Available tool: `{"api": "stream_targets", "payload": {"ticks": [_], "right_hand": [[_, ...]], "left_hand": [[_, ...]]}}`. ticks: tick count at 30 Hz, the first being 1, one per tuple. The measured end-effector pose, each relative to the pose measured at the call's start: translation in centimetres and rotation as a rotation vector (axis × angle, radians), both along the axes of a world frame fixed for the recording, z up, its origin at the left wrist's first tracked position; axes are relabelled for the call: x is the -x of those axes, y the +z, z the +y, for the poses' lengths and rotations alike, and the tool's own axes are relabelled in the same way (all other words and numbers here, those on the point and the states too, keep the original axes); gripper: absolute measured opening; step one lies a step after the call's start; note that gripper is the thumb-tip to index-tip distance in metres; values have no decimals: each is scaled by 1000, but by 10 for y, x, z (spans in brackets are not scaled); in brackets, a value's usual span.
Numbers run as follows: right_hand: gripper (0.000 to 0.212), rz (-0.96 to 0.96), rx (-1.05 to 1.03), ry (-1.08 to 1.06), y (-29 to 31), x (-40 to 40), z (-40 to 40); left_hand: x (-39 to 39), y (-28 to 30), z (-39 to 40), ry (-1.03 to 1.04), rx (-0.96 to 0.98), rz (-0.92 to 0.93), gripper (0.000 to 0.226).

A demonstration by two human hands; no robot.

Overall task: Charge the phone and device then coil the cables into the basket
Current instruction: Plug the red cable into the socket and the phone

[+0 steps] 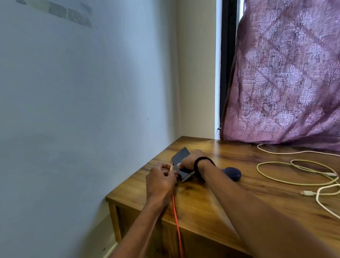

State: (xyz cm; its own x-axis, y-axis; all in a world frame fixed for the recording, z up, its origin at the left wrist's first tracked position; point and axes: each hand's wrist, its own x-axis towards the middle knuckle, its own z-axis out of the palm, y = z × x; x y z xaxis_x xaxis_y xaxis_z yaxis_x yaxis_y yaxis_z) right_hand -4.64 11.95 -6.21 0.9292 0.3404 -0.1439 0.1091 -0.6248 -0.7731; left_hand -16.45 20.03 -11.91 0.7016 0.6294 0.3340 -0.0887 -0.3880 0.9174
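A wooden worktop (240, 194) stands in a corner, with a pale wall (72, 95) on the left and a purple patterned curtain (291, 64) hanging down to its far right edge. Loose pale cables (301, 182) lie looped on the right part of the worktop, one white plug (307, 192) lying free among them. A dark blue device (231, 174) sits just behind the right forearm, which hides part of it.

The phone (182, 163) lies near the worktop's far left corner, screen up, its long axis running from near right to far left. The right hand (189, 160), a black band (202, 163) on its wrist, lies over the phone's near half with its grip closed round the edges. The left hand (160, 181) pinches the plug end of an orange cable (178, 229) just beside the phone's near end; whether the plug is seated cannot be told. The orange cable drops from that hand over the worktop's front edge.
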Motion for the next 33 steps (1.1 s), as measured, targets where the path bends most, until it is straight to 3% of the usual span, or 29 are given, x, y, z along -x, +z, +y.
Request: {"api": "stream_targets", "payload": {"ticks": [3, 7, 9, 15, 19, 33], "right_hand": [[39, 140, -386, -58, -17, 4, -8], [19, 396, -908, -97, -29, 18, -35], [17, 478, -1068, -71, -27, 22, -45], [32, 589, -1255, -53, -31, 31, -59], [17, 648, -1296, 9, -34, 37, -72], [35, 658, -1288, 45, -34, 55, -84]], "left_hand": [[5, 8, -3, -7, 126, -99, 11], [14, 5, -8, -37, 167, -130, 13], [17, 5, -12, -91, 211, -154, 16], [27, 5, -28, -251, 335, -208, 18], [31, 6, -37, -342, 215, -122, 22], [35, 5, -38, -387, 119, -86, 19]]}}
